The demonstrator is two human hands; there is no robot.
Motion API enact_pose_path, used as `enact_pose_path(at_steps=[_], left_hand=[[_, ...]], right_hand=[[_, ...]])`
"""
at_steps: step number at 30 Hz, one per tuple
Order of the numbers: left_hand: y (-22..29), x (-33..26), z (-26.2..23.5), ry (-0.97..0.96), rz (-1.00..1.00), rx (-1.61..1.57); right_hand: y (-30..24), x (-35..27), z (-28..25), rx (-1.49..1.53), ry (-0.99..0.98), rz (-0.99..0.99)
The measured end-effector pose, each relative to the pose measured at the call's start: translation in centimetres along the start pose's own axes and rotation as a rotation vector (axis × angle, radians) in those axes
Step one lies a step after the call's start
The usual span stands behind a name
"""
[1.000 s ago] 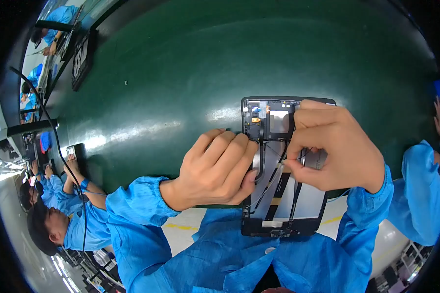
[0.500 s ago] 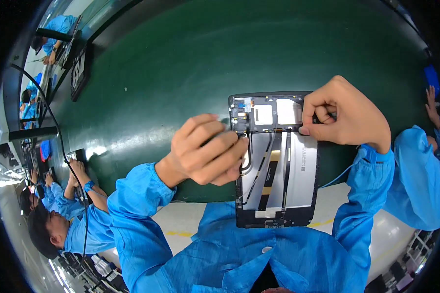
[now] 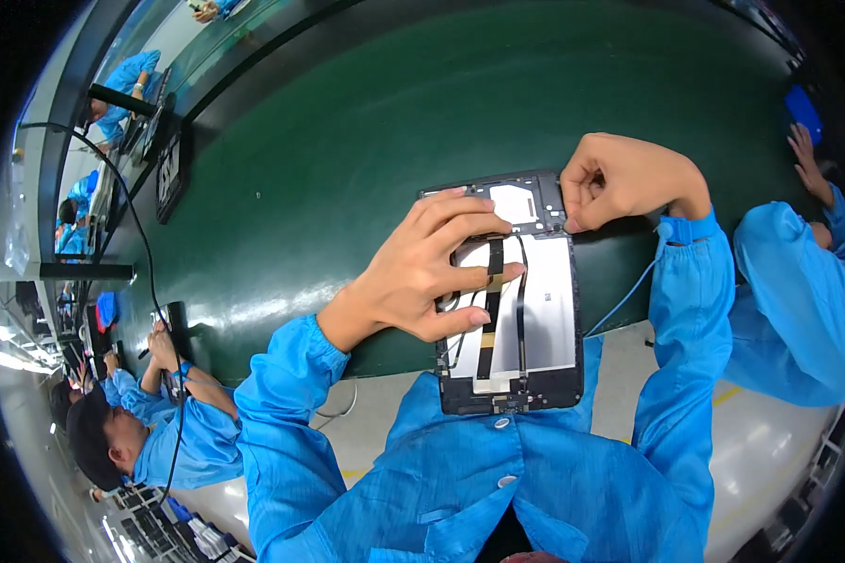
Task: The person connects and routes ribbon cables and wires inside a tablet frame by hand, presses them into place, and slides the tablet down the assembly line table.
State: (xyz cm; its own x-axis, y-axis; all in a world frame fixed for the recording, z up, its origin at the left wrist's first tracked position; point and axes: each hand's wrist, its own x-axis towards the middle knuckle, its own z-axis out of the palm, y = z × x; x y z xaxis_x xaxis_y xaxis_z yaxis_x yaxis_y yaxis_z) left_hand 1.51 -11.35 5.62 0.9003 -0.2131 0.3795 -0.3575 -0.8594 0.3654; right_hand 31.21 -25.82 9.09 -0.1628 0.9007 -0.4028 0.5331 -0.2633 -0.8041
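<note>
An opened tablet lies across the near edge of the green table, its lower end reaching past the edge toward me. Its inside shows a black frame, silver-white battery and dark flat cables. My left hand rests over the tablet's left side with its fingers spread, the fingertips on or just above the cables and battery. At the upper right edge of the tablet, my right hand is closed in a pinch with thumb and fingertips on the frame. Anything small between those fingertips is hidden.
The green table stretches ahead. A dark framed device stands at its left side, and a black cable hangs down there. Co-workers in blue sit left and right; one person's hand rests at the right.
My left hand has come down and right, from beside the tablet onto its cables, with its fingers spreading. The view has shifted a little; my right hand stays at the tablet's right edge.
</note>
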Motion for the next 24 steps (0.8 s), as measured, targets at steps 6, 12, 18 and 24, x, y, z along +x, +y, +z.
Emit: enact_pose_path(at_steps=[6, 12, 18, 24], left_hand=[[0.8, 0.5, 0.2, -0.037, 0.016, -0.018], [2.0, 0.2, 0.9, 0.048, 0.024, -0.101], [2.8, 1.1, 1.0, 0.087, 0.0, -0.25], [3.8, 1.9, 1.2, 0.077, -0.09, -0.12]], right_hand=[[0.6, 0.1, -0.4, 0.064, -0.039, -0.009], [1.0, 0.0, -0.5, 0.088, -0.087, -0.016], [1.1, 0.1, -0.4, 0.034, -0.109, 0.003], [0.7, 0.1, -0.2, 0.002, -0.12, -0.009]])
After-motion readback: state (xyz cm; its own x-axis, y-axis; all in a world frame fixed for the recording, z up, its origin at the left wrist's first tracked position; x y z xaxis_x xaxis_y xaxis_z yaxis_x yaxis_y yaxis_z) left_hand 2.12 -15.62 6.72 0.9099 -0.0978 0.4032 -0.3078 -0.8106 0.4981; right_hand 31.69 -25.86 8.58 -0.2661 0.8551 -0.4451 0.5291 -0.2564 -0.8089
